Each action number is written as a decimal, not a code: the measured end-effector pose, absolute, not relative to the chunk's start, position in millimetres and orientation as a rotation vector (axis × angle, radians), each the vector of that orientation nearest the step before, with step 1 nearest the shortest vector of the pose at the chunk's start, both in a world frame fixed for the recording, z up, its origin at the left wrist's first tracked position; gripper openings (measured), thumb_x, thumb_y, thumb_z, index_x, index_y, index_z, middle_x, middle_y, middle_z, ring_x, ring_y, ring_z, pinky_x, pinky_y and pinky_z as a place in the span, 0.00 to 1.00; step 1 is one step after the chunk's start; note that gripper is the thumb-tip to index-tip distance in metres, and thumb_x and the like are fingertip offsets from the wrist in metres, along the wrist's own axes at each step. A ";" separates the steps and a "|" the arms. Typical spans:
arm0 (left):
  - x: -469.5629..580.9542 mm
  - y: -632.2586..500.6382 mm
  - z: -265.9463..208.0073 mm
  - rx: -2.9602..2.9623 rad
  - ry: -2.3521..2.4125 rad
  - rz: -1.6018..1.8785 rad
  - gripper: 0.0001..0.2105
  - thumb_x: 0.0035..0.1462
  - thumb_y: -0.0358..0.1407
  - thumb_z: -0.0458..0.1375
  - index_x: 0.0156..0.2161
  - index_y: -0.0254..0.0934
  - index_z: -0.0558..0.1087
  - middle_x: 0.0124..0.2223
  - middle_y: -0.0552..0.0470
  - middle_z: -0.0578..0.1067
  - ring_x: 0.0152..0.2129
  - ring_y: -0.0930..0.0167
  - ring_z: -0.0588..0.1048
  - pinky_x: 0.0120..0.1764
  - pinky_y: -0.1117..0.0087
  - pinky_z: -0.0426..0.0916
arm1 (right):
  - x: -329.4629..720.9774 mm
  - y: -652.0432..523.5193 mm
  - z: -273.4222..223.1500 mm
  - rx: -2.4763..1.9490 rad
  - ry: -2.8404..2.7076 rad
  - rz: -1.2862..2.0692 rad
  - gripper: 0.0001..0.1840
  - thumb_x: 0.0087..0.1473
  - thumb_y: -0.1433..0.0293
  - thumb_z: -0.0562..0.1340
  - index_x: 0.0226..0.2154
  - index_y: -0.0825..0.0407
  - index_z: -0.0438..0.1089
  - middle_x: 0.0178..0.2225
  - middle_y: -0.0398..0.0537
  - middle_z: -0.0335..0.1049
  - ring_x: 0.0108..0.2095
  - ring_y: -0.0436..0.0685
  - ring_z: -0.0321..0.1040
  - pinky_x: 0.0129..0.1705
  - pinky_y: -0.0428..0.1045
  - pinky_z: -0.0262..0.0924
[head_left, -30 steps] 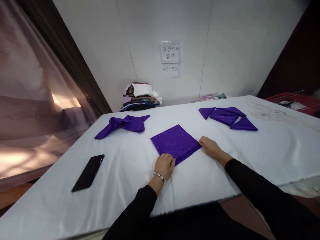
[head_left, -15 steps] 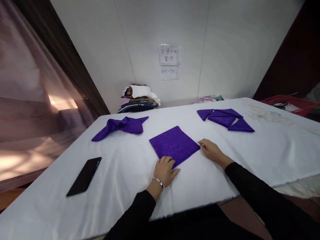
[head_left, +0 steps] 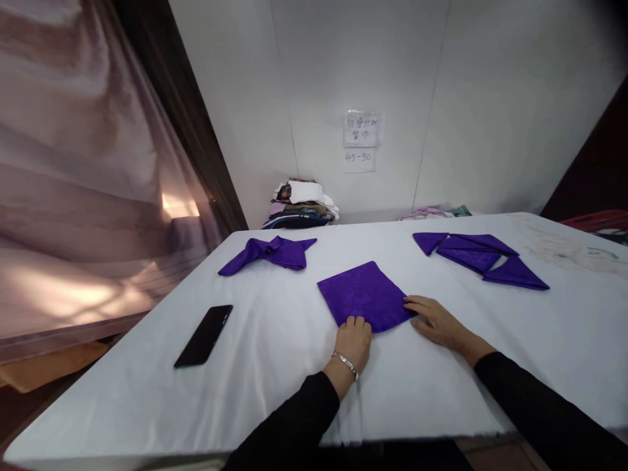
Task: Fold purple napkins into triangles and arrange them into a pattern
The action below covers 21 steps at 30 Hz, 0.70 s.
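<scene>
A purple cloth napkin (head_left: pixel 366 294), folded into a flat square, lies cornerwise on the white tablecloth in front of me. My left hand (head_left: pixel 354 343), with a silver bracelet at the wrist, has its fingers bent down and closed on the napkin's near corner. At the right corner, my right hand (head_left: pixel 434 320) lies with fingers stretched over the cloth and the thumb apart. What sits under its fingertips is partly hidden.
A crumpled purple napkin (head_left: pixel 275 252) lies at the back left, above a black phone (head_left: pixel 203 335). Several folded purple pieces (head_left: pixel 466 252) rest at the back right. Stacked clothes (head_left: pixel 301 206) stand by the wall, below paper signs (head_left: pixel 360 140). A pink curtain (head_left: pixel 73 196) hangs at left.
The view has shifted left, so everything appears further right. My left fingers have curled more at the near corner. My right hand has come onto the right corner with its fingers straighter.
</scene>
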<state>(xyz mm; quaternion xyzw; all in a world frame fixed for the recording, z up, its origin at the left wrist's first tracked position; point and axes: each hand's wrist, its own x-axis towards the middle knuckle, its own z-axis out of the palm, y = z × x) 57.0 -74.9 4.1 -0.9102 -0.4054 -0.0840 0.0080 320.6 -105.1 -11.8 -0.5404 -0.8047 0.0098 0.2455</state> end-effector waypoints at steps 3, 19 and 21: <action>48.1 -68.7 8.7 -2.890 -1.375 -0.389 0.08 0.51 0.25 0.49 0.35 0.36 0.68 0.36 0.47 0.72 0.35 0.65 0.68 0.36 0.64 0.64 | 316.4 -105.8 -12.9 -1.446 -2.208 0.039 0.22 0.51 0.64 0.58 0.51 0.47 0.64 0.53 0.51 0.63 0.53 0.62 0.58 0.53 0.60 0.54; 9.6 -50.6 12.9 -2.952 -1.688 -0.923 0.11 0.44 0.26 0.49 0.34 0.41 0.68 0.37 0.54 0.75 0.36 0.70 0.72 0.42 0.70 0.65 | 293.9 -95.9 -13.6 -1.294 -2.289 -0.023 0.26 0.51 0.72 0.55 0.54 0.48 0.59 0.56 0.52 0.58 0.57 0.61 0.51 0.55 0.61 0.52; 9.4 -50.1 12.0 -2.955 -1.694 -0.928 0.12 0.44 0.26 0.49 0.34 0.41 0.68 0.37 0.54 0.75 0.36 0.70 0.72 0.42 0.70 0.65 | 291.5 -96.1 -13.6 -1.261 -2.300 0.001 0.21 0.52 0.73 0.55 0.50 0.48 0.64 0.54 0.51 0.61 0.56 0.61 0.53 0.54 0.61 0.53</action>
